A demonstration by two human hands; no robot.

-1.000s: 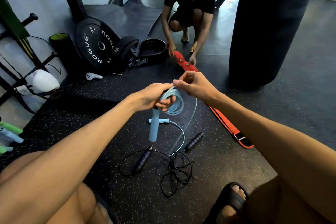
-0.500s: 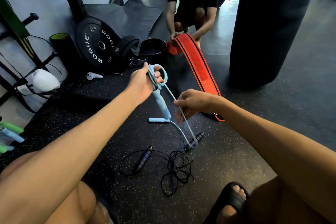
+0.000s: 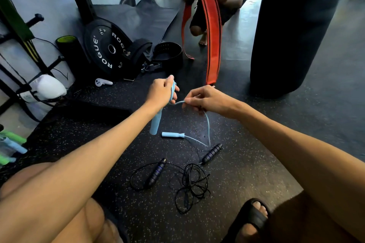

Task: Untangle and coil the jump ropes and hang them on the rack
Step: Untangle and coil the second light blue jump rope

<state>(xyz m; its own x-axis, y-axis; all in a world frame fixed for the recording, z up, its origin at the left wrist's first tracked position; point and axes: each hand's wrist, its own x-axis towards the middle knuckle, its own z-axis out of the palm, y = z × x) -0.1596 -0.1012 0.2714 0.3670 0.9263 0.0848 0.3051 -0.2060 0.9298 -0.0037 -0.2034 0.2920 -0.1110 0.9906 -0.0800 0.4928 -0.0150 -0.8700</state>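
Pinching blue rope (image 3: 207, 124), right hand (image 3: 205, 99) hovers beside left hand (image 3: 161, 90) gripping handle (image 3: 155, 125).

A light-blue jump rope (image 3: 155, 125) has one handle raised, one on the floor (image 3: 256, 165); black jump rope (image 3: 156, 172) lies tangled.

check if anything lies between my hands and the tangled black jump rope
Only the loose light blue plastic handle and its pale blue cord lie on the floor before the tangled black jump rope.
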